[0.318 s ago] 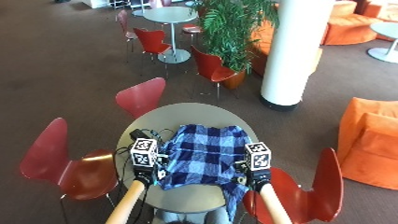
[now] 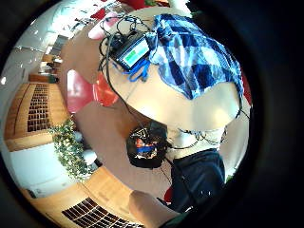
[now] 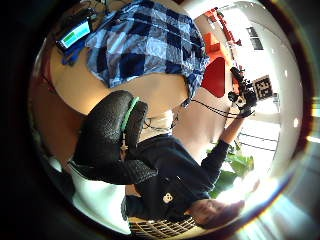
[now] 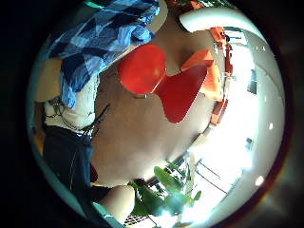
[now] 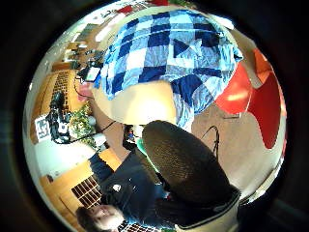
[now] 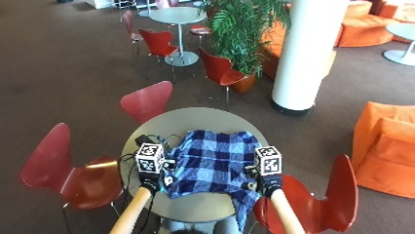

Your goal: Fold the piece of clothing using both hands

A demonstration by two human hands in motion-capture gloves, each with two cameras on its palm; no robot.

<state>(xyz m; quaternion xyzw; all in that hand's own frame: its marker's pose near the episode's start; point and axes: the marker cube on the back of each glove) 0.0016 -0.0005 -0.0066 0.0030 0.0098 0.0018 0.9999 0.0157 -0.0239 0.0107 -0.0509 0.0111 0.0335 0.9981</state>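
Two gloved hands hover at the near edge of a round grey table [image 6: 195, 122] in the outside view, the left hand [image 6: 150, 181] and right hand [image 6: 267, 184] flanking a blue-and-white checked shirt [image 6: 211, 163] spread between them, one corner hanging off by the right hand. Whether either hand grips the cloth cannot be told. In the left thumb-side view, curled black fingers [image 3: 112, 132] sit apart from the shirt. In the right thumb-side view, a dark finger [image 5: 181, 162] lies short of the hem.
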